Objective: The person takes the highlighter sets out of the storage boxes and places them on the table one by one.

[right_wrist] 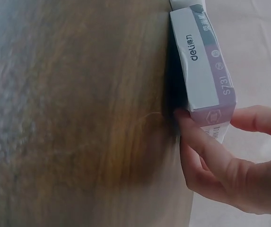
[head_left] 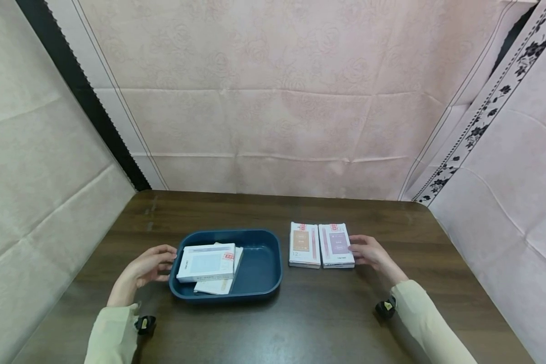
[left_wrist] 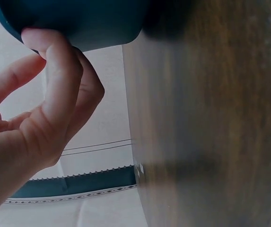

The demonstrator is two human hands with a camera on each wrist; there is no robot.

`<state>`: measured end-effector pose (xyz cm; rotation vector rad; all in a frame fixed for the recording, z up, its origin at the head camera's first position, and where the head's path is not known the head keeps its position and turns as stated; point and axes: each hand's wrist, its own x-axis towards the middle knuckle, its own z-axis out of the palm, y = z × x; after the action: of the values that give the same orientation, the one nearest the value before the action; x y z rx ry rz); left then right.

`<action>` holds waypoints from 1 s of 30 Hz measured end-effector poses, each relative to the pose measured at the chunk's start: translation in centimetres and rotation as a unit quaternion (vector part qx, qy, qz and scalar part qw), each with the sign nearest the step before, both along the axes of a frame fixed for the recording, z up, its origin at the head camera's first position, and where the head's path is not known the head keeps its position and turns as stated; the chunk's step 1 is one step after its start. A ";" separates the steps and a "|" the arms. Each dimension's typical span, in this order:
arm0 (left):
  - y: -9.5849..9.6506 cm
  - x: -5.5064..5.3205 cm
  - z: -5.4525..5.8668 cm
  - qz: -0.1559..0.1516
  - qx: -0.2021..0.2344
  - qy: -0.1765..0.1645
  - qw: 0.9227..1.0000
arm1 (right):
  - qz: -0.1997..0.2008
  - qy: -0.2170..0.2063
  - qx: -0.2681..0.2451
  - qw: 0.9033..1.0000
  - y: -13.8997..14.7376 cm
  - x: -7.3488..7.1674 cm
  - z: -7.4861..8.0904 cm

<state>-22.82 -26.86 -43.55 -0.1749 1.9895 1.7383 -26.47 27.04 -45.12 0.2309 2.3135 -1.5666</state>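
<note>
My left hand (head_left: pixel 152 265) is at the left side of a dark blue tray (head_left: pixel 260 265), its bent fingers touching the rim in the left wrist view. Inside the tray's left half, a white box with a pale blue panel (head_left: pixel 206 264) lies partly over another white box (head_left: pixel 212 287). To the right of the tray, my right hand (head_left: pixel 368 251) pinches the near right corner of a white-and-purple box (head_left: pixel 338 243) between thumb and finger. That box (right_wrist: pixel 204 61) shows "deli" and "S731" in the right wrist view. A white box with an orange-brown panel (head_left: pixel 301 241) lies directly beside it.
Everything stands on a brown wooden table (head_left: pixel 236 333). A pale patterned cloth (head_left: pixel 273 126) hangs behind its far edge, and more cloth flanks both sides. The tray's right half is bare, and a strip of table separates the tray from the two boxes.
</note>
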 end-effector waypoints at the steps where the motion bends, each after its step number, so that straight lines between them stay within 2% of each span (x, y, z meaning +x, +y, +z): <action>1: 0.0 0.0 0.0 0.000 0.001 0.000 1.000 | 0.002 -0.001 0.005 1.000 0.0 -0.1 0.0; 13: -0.1 0.0 0.0 -0.007 0.006 0.007 1.000 | 0.006 -0.008 0.039 0.999 -0.3 -0.3 0.1; 30: 0.0 0.0 0.1 -0.003 -0.006 0.006 1.000 | 0.035 0.025 0.095 0.995 -0.7 0.1 0.4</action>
<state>-22.85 -26.83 -43.47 -0.1618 2.0073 1.7282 -26.37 26.31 -44.76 0.1552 2.4823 -1.3336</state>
